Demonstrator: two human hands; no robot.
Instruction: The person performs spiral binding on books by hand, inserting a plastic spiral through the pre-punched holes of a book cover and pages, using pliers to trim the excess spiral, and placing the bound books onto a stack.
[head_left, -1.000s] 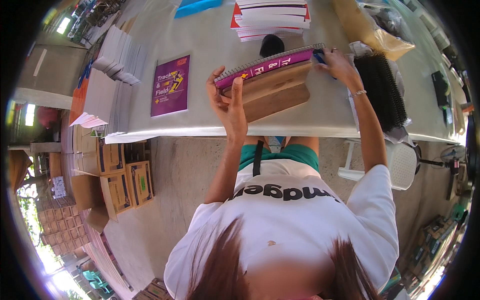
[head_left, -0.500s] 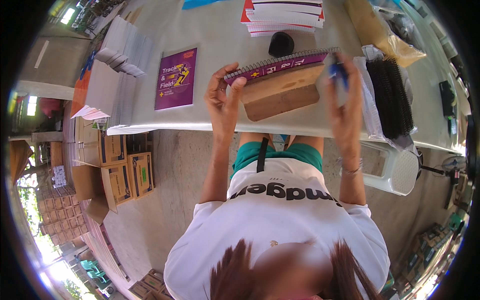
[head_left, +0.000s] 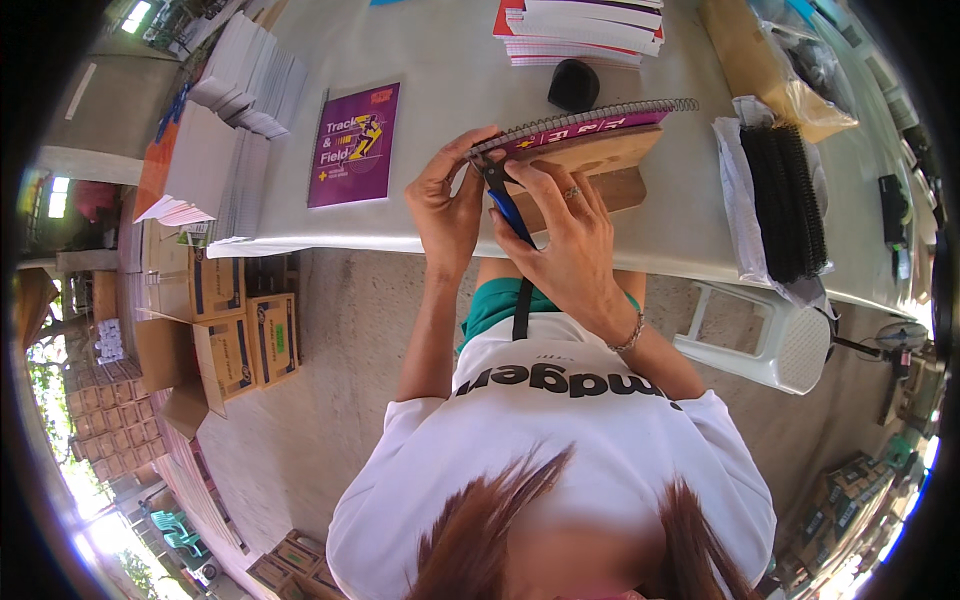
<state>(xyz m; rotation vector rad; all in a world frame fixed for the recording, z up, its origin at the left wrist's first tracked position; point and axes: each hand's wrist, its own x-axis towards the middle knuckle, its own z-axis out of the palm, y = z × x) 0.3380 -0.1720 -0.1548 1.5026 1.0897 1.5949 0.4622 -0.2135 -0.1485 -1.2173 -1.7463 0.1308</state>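
Observation:
A purple spiral-bound notebook (head_left: pixel 628 122) leans on a stepped wooden block (head_left: pixel 628 190), its wire coil upward. My left hand (head_left: pixel 447 205) pinches the notebook's left end, thumb and fingers on either side. In my right hand (head_left: pixel 572 235) are blue-handled pliers (head_left: pixel 510 208), their dark jaws at the coil's left end beside my left fingertips. Whether the jaws grip the wire is too small to tell. The coil's right end sticks out past the cover. Flat on the table to the left lies another purple notebook (head_left: pixel 353 150).
Spiral-bound stacks (head_left: pixel 208 165) stand at the table's left edge. A black rounded object (head_left: pixel 573 86) sits before a stack of red-edged booklets (head_left: pixel 585 35). Black coils (head_left: pixel 778 200) lie on white wrapping at right, near a cardboard box (head_left: pixel 745 60). A white stool (head_left: pixel 795 345) stands below.
My right hand has swung left with the pliers, from the notebook's right end to its left end. My left hand still holds the notebook's left end.

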